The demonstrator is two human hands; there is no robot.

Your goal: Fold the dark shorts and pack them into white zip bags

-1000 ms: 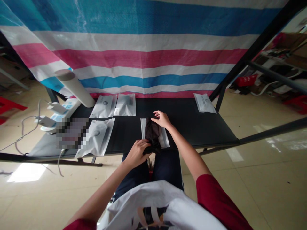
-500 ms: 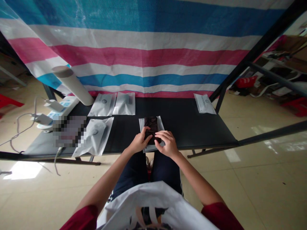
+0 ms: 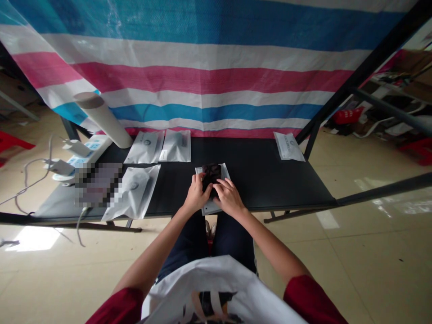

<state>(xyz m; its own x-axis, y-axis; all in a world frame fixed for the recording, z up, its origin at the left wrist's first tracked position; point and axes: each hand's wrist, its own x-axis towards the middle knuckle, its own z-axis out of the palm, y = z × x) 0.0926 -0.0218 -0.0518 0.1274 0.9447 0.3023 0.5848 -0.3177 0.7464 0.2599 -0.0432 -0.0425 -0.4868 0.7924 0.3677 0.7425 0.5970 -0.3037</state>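
A dark folded fabric piece (image 3: 212, 173) lies on a white plastic pouch (image 3: 224, 170) near the front edge of the black table (image 3: 270, 180). My left hand (image 3: 196, 195) presses on the fabric's left side with curled fingers. My right hand (image 3: 228, 196) rests against its right side, fingers laid over the fabric and the pouch. Both hands touch each other over the lower half of the fabric.
Two white pouches (image 3: 146, 147) (image 3: 176, 146) lie at the back left, a larger one (image 3: 135, 191) at the front left, another (image 3: 288, 146) at the back right. A cardboard tube (image 3: 101, 118) leans left. A power strip (image 3: 84, 155) with chargers sits at the left end. A striped tarp (image 3: 209, 67) hangs behind.
The fabric, hanging over the table edge a second ago, now lies folded shorter on the pouch. My right hand came back from its far end to meet my left hand over it.
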